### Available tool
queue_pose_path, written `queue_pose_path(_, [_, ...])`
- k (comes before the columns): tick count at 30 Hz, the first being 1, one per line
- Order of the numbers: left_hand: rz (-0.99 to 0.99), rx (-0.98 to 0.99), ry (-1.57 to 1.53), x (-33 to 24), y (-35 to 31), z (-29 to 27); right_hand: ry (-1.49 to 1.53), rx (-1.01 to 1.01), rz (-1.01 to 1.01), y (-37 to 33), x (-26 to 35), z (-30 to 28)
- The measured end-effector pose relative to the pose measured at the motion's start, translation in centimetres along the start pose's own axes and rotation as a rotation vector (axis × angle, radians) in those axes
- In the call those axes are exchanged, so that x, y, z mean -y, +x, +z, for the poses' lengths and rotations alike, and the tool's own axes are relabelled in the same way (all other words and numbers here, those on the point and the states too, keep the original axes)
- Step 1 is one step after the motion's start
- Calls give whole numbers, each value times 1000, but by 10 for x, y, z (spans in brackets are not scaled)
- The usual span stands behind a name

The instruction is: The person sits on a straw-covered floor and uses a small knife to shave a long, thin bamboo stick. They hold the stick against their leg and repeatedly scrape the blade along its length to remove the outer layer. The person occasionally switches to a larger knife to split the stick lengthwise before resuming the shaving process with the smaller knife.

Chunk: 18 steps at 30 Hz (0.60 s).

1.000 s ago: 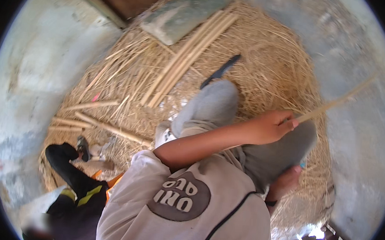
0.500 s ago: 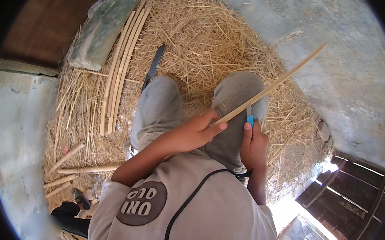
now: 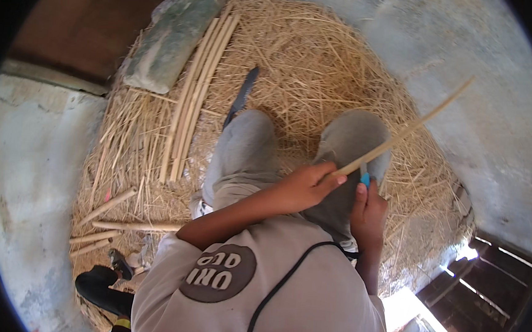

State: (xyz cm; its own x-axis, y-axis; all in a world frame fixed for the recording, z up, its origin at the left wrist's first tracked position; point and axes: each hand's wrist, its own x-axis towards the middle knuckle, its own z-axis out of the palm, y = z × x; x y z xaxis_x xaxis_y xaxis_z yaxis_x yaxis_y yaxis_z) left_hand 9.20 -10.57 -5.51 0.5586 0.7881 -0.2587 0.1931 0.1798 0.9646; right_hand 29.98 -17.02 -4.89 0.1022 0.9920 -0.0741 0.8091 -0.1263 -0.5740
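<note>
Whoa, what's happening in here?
Someone's left hand is holding a long, thin, pale wooden-looking strip that slants out past their grey-trousered right knee. Their right hand holds a small blue-handled knife, its blade close to the strip; whether they touch is hard to tell. A long black blade lies on loose yellow straw nearby.

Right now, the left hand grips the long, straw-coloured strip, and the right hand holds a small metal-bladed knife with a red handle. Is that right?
Not quite: the knife in the right hand has a blue handle, not red, as the head view shows. The left hand does grip the strip.
</note>
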Motion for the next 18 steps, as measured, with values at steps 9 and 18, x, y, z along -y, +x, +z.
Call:
queue_pose_path(9, [-15, -9, 76, -3, -19, -4, -69, -6, 59, -4, 17, 1])
queue_pose_path(18, [-67, 11, 72, 0, -66, -20, -87, -39, 43, -6, 23, 4])
